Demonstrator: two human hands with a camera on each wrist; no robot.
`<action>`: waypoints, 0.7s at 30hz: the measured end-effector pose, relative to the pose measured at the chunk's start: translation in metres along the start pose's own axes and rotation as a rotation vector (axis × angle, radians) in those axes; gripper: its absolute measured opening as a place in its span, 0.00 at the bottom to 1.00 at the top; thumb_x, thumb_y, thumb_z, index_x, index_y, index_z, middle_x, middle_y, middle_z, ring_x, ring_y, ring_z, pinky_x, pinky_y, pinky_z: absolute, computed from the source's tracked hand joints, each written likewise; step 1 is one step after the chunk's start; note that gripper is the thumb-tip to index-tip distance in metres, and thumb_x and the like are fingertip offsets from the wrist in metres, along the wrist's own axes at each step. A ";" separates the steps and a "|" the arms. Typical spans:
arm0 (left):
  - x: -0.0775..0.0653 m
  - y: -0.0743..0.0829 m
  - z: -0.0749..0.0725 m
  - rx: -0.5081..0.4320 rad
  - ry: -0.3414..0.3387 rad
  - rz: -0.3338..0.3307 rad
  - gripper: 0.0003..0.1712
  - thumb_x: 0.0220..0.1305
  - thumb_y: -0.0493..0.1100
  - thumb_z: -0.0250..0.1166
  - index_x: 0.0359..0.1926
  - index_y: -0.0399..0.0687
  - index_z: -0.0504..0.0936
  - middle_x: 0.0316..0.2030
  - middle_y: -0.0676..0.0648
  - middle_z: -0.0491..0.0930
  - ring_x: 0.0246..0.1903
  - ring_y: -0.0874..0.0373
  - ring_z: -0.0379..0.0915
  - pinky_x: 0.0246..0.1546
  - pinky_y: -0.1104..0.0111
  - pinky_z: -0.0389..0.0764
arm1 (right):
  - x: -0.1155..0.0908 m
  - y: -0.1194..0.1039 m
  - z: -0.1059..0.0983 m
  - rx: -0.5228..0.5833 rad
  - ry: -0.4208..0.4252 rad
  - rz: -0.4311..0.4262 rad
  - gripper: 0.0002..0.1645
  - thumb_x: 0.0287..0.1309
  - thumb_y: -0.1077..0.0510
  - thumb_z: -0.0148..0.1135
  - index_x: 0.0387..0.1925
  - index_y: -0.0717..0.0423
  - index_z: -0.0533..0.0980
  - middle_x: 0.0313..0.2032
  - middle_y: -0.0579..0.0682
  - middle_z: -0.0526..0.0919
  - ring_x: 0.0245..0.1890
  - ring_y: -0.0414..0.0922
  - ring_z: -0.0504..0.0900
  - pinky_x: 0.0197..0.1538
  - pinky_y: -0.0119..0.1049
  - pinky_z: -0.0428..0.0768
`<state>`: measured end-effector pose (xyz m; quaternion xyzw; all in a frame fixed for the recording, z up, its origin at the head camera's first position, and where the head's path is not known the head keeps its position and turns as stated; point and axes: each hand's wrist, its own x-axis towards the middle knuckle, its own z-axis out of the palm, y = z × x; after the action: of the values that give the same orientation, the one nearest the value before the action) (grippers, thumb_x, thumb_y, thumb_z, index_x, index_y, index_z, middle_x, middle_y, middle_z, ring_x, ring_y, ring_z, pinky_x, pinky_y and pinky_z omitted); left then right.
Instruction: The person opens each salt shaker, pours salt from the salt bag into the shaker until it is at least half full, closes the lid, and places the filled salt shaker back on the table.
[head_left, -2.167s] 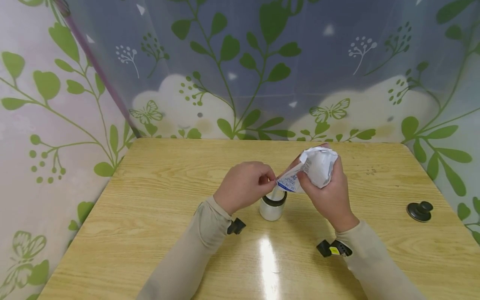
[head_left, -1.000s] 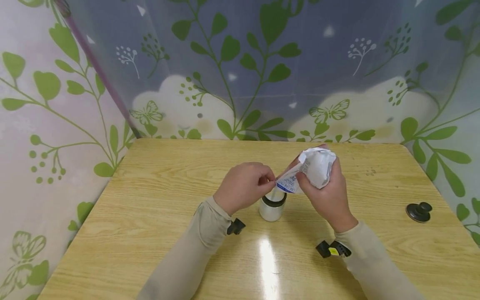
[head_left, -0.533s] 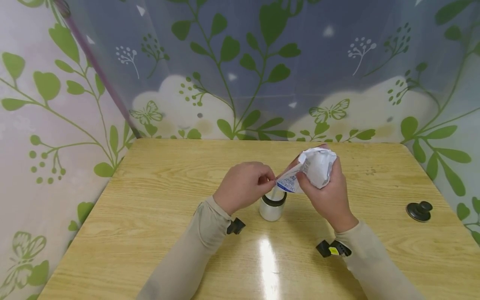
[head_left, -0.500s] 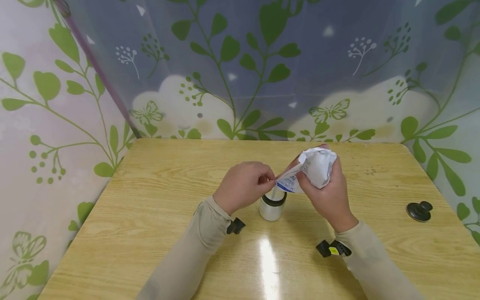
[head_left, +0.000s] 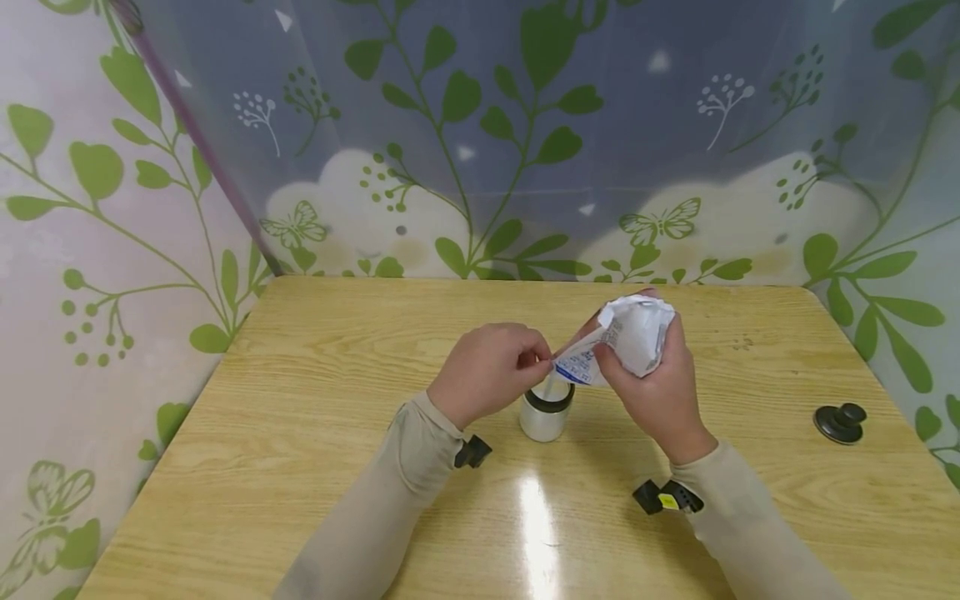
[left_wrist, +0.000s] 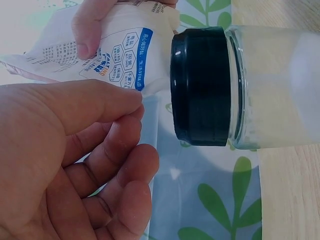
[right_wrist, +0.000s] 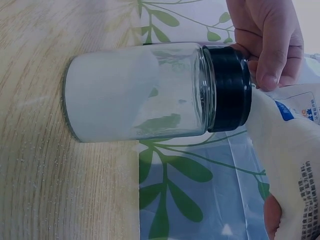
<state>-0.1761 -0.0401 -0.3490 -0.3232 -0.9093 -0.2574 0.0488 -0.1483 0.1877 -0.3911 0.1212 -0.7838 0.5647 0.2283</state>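
A glass jar (head_left: pixel 542 423) with a black collar stands upright on the table, filled more than halfway with white grains (right_wrist: pixel 105 97) as the right wrist view shows. My right hand (head_left: pixel 654 387) grips a white printed salt bag (head_left: pixel 643 337) and tilts it over the jar, its wide end turned towards me. Thumb and fingertips of my left hand (head_left: pixel 491 371) pinch the bag's lower corner, right above the jar's mouth. Below that corner a pale streak runs into the jar. In the left wrist view the blue-striped corner of the bag lies just beside the black collar (left_wrist: pixel 202 87).
A black knobbed lid (head_left: pixel 840 423) lies on the right part of the wooden table (head_left: pixel 322 417). Small white grains (right_wrist: pixel 35 165) are scattered on the wood near the jar. A leaf-patterned curtain (head_left: pixel 480 167) hangs along the far edge and both sides.
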 end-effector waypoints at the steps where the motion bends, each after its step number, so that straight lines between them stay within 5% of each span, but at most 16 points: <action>1: 0.000 0.000 0.000 -0.001 0.000 0.000 0.06 0.70 0.45 0.68 0.38 0.53 0.90 0.27 0.58 0.81 0.25 0.65 0.73 0.28 0.71 0.76 | 0.000 0.000 0.000 -0.002 0.001 -0.001 0.46 0.57 0.68 0.70 0.74 0.62 0.58 0.49 0.38 0.77 0.43 0.43 0.77 0.40 0.30 0.75; 11: 0.000 -0.001 0.001 -0.005 -0.003 0.004 0.06 0.70 0.45 0.68 0.38 0.52 0.90 0.26 0.58 0.80 0.25 0.64 0.72 0.28 0.71 0.75 | 0.000 0.001 0.000 -0.001 0.006 -0.005 0.43 0.57 0.68 0.70 0.70 0.64 0.60 0.49 0.38 0.77 0.42 0.42 0.78 0.39 0.30 0.76; 21: 0.000 -0.001 0.001 -0.003 0.008 0.014 0.05 0.70 0.45 0.68 0.38 0.53 0.90 0.26 0.59 0.80 0.24 0.65 0.72 0.27 0.71 0.75 | -0.001 0.001 0.000 -0.001 0.005 -0.002 0.49 0.59 0.68 0.69 0.77 0.59 0.56 0.50 0.40 0.76 0.42 0.43 0.77 0.38 0.30 0.75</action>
<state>-0.1766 -0.0403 -0.3508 -0.3286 -0.9065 -0.2596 0.0537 -0.1482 0.1882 -0.3923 0.1204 -0.7835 0.5641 0.2310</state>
